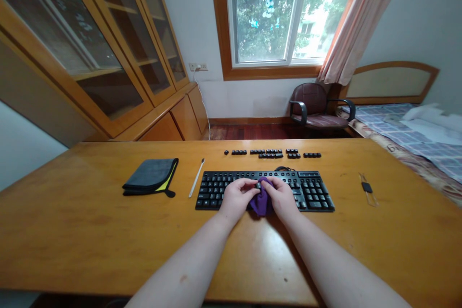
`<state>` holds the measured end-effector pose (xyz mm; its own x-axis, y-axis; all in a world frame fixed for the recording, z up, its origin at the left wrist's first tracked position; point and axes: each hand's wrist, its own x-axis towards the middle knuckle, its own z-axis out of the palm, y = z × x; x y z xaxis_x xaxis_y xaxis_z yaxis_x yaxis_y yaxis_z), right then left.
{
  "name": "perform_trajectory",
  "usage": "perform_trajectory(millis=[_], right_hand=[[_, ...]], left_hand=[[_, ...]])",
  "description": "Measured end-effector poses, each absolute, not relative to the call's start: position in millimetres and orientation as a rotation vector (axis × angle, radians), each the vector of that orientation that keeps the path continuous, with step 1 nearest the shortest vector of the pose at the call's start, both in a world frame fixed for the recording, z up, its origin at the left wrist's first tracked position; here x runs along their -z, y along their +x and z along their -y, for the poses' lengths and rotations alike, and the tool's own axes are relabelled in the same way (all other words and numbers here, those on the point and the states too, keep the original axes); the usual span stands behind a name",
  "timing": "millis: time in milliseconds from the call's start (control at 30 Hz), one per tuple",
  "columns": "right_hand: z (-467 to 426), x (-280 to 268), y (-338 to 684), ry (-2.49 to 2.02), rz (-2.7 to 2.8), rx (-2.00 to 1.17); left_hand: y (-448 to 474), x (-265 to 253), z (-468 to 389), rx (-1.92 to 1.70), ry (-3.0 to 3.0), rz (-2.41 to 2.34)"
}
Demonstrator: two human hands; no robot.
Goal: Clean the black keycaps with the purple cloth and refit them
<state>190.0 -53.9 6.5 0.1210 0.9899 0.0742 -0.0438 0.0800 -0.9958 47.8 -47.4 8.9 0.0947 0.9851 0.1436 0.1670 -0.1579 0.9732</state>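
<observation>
Head view: small dark keycap-like piece [258, 186] sat between both hands, over the middle of the long black plastic keyboard [212, 191]. Left hand [235, 198] had thumb and index pinched nearly together, apparently on that piece; exact contact was hidden. Right hand [284, 196] was closed on a crumpled purple cloth [263, 205], thumb pressing it near the piece, lower folds hanging over the keyboard's near edge.

Handling, my read: piece was light, stiff, probably slick hard plastic; easy to squirt out of a tight pinch. Best hold was by opposite side walls, light force. Cloth looked thin and limp; a bunched hold near the working fold made sense.

Room: bare wood of the yellow-brown wooden table [144, 245] ran from the keyboard to the near edge, partly under the forearms. Rows of loose black keycaps [267, 152] lay beyond the keyboard, near the far edge; a sweep there risked knocking some off. Left side had a thin white stick with a dark tip [197, 179] and a folded grey cloth with black trim [148, 174]. Right had a black-handled wire tool [366, 187], well apart.
</observation>
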Motion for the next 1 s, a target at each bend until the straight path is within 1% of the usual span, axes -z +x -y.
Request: perform_trajectory(millis=[167,367,467,800,1000], right_hand=[[55.6,-3.7,188.8,-1.132,1.207,-1.063],[55.7,-0.9,188.7,-1.168,1.265,-1.063],[55.4,-3.3,190.5,-1.207,1.278,-1.043],[53.1,1.6,192.0,-1.158,1.076,-1.117],[54.6,0.6,191.0,-1.118,1.046,-1.153]], left_hand=[[45.7,-7.2,45.6,-1.201,1.435,-1.183],[39.8,-9.2,49.7,-1.201,1.935,-1.245],[39.9,-11.0,51.3,-1.154,2.009,-1.243],[45.8,-8.7,48.5,-1.21,1.594,-1.142],[44.5,-13.3,48.7,-1.228,1.552,-1.124]])
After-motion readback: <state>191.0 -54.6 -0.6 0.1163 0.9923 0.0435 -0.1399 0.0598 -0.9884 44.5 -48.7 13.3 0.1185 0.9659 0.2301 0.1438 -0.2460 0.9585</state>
